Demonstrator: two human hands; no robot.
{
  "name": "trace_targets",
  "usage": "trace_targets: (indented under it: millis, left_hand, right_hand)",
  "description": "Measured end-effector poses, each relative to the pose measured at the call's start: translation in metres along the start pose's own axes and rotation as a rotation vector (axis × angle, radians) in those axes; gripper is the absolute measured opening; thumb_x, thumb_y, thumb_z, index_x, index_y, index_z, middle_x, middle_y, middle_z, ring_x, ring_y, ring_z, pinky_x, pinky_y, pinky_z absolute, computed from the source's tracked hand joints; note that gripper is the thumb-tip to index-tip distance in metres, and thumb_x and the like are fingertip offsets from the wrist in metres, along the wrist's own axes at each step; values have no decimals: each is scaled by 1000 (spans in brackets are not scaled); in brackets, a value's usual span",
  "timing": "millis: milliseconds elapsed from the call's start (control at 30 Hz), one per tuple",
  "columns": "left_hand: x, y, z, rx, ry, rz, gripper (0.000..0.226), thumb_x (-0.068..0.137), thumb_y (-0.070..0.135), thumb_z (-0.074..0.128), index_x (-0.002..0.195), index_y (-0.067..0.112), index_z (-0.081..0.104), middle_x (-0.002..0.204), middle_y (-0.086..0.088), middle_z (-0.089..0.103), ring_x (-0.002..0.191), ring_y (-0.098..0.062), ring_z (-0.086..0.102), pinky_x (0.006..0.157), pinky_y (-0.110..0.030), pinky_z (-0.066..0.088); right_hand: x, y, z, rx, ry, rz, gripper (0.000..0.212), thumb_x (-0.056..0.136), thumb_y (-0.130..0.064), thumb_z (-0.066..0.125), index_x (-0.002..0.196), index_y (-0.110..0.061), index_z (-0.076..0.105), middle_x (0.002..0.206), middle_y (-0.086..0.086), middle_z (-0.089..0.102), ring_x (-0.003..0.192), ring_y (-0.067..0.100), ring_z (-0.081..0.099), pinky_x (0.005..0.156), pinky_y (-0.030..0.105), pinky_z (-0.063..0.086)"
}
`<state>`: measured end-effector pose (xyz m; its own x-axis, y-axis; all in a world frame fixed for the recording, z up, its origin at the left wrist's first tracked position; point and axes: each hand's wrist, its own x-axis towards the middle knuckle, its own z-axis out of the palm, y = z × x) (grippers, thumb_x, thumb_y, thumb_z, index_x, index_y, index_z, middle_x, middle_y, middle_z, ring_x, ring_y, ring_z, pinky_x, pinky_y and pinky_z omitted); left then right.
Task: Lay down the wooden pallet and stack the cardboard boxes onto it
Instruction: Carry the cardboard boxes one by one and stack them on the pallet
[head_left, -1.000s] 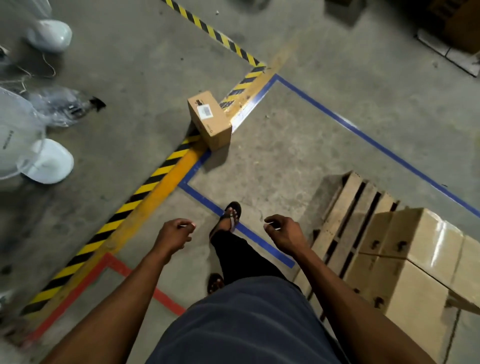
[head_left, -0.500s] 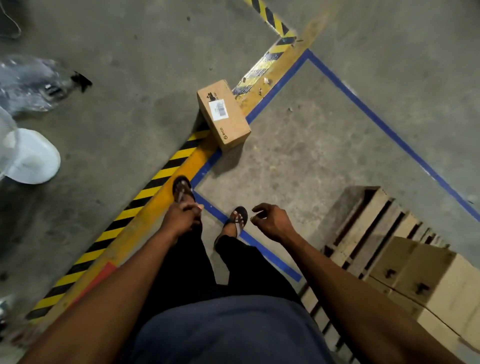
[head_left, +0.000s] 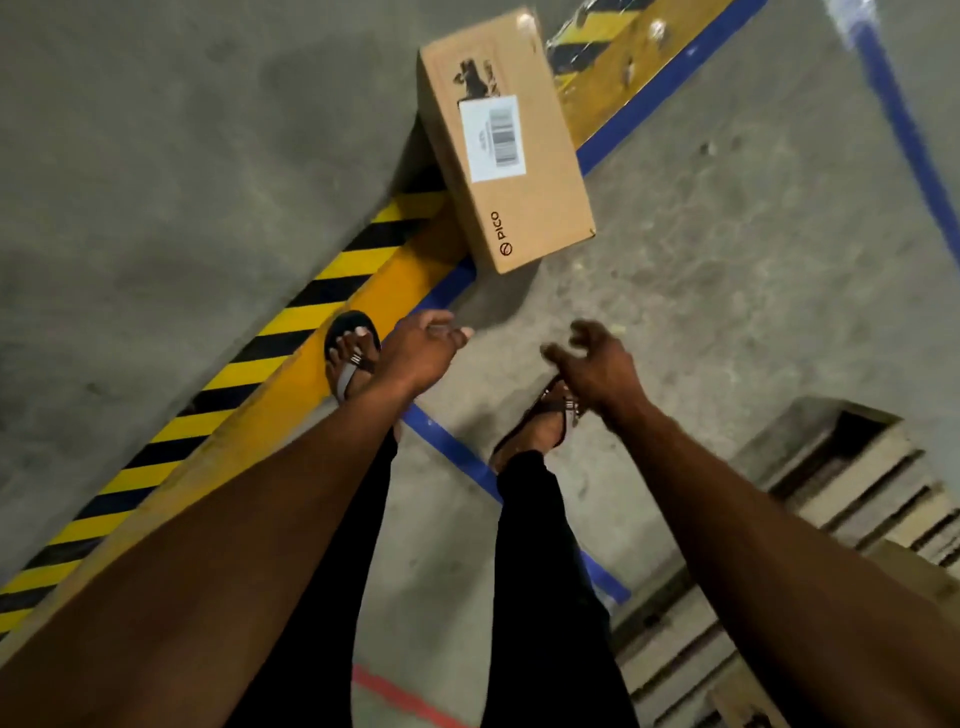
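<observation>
A smooth rectangular cardboard box (head_left: 506, 140) lies on rough concrete floor (head_left: 182, 182) across striped tape, beyond both empty hands: left hand (head_left: 423, 351) and right hand (head_left: 597, 364), fingers loosely curled apart. Slatted wooden pallet (head_left: 852, 483) sits right.

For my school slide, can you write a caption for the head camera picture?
Two empty hands, left and right, reach toward a cardboard box on the floor beside the wooden pallet.

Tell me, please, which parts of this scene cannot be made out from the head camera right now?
- Wooden pallet: cut off by the right and bottom edges, partly behind the right forearm; any boxes on it are out of frame.
- Cardboard box: small print on its white label is too small to read.
- Right foot: toes hidden behind the right hand.
</observation>
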<state>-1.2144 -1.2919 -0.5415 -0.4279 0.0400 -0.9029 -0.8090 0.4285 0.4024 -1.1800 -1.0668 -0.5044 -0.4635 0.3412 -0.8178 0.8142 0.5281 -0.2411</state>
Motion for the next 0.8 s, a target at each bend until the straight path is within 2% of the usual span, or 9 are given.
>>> trace_targets:
  millis: [133,200,300,367,500,567,633,700,800]
  left_hand:
    - [77,2,40,-79,-8,10,95,87,27,82,164,23,27,164,-3,40,146,-25,45,112,-49,48]
    - [99,7,57,-125,-40,46,104,85,18,82,166,24,18,170,-1,29,152,-24,35,116,-44,44]
    - [102,20,70,-187,-89,118,82,75,19,76,151,29,49,145,7,58,132,-17,54,98,-36,48]
    - [87,27,71,-247,-50,139,59,72,30,72,131,33,66,121,13,72,114,-13,65,88,-38,51]
    - [20,56,58,-48,99,252,67,79,67,67,142,42,60,135,16,69,125,-12,64,103,-47,55]
    - [-12,74,53,69,165,322,72,86,67,65,150,36,55,144,13,64,131,-10,59,111,-33,48]
    - [-32,89,51,145,173,372,64,94,57,66,152,31,54,147,10,62,133,-9,56,101,-18,41]
    - [-32,96,53,205,128,369,60,95,53,67,150,31,55,140,8,67,128,-11,59,96,-23,43]
    - [-15,89,59,271,32,279,70,89,58,71,152,32,52,144,6,64,133,-16,58,110,-34,46]
  right_hand:
    - [127,-29,1,239,143,-3,94,91,-58,68,161,-12,26,165,12,35,149,30,37,120,42,35]
    - [168,-38,-3,336,162,-12,92,90,-63,64,160,-12,31,162,11,40,147,30,41,120,43,36]
    - [184,-44,-10,352,144,-23,66,88,-67,60,130,-17,65,128,4,65,118,27,61,104,46,51]
    - [171,-42,-20,297,148,-55,54,91,-63,60,114,-16,72,112,2,70,107,25,65,87,36,52]
    - [110,-37,-62,235,198,-99,47,87,-57,69,96,-12,77,81,0,71,78,19,67,62,28,43]
    - [76,-31,-78,341,173,-11,47,87,-60,70,84,-13,72,77,0,67,75,22,64,66,32,47]
    - [50,-22,-87,468,113,114,53,87,-63,69,80,-11,60,88,11,68,91,33,68,77,42,54]
    - [36,-11,-85,557,29,269,52,90,-58,68,90,-8,58,104,23,69,102,39,68,80,51,59]
    - [26,13,-67,651,-77,457,40,97,-47,64,102,-7,63,105,18,68,99,37,68,84,58,60]
